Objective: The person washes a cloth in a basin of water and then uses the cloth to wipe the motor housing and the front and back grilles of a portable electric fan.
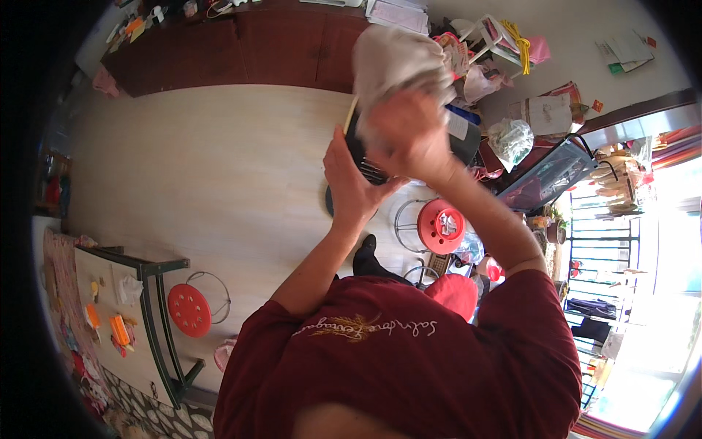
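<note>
Pale wood floor [219, 161] carries everything. Dark wood cabinet [241, 51] stands along its far edge, papers and small clutter on top. Red round stool [190, 309] with wire ring legs stands lower left, just beside a dark metal-framed table [157, 322]. Table top holds orange bits and a crumpled white scrap [130, 289]. Second red stool [441, 225] stands centre right, something white lying on its seat. Dark round base [330, 201] rests on the floor under the hands, mostly hidden. Clutter pile at upper right: bags, white rack [486, 33], a clear plastic bag [510, 140]. Patterned mat [146, 417] at lower left.
</note>
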A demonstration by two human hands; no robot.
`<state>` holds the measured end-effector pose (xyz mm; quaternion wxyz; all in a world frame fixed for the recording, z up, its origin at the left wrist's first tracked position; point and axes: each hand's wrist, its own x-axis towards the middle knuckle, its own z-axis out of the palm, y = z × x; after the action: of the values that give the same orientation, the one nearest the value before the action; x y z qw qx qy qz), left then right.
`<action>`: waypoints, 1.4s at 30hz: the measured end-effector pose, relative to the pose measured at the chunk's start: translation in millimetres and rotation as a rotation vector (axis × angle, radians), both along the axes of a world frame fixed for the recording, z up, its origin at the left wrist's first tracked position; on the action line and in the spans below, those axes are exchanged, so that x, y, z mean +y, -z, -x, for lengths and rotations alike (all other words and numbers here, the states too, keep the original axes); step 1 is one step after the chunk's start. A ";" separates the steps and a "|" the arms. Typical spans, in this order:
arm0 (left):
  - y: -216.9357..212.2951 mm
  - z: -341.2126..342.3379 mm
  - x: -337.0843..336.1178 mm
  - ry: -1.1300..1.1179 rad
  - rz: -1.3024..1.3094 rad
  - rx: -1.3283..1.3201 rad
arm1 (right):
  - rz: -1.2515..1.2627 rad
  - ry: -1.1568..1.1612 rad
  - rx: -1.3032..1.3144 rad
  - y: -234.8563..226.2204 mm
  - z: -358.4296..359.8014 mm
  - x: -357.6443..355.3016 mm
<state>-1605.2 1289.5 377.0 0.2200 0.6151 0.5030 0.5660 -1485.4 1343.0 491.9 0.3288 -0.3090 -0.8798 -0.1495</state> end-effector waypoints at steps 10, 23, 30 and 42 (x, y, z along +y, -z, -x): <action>-22.5 -12.3 13.7 -0.093 0.069 0.006 | 0.087 0.107 -0.091 -23.8 -7.6 28.5; -26.2 -14.9 4.3 -0.069 0.143 0.037 | 0.774 0.380 0.602 6.4 -157.1 208.7; -29.3 -8.7 5.9 -0.070 0.159 0.054 | 0.098 0.356 0.278 -31.1 -51.4 76.3; -34.4 -14.2 6.4 -0.070 0.175 0.063 | -0.030 0.046 0.145 -29.0 -29.3 46.3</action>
<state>-1591.0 1295.9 411.4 0.2372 0.5929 0.5785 0.5075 -1456.1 1389.3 520.8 0.3930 -0.3343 -0.8438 -0.1476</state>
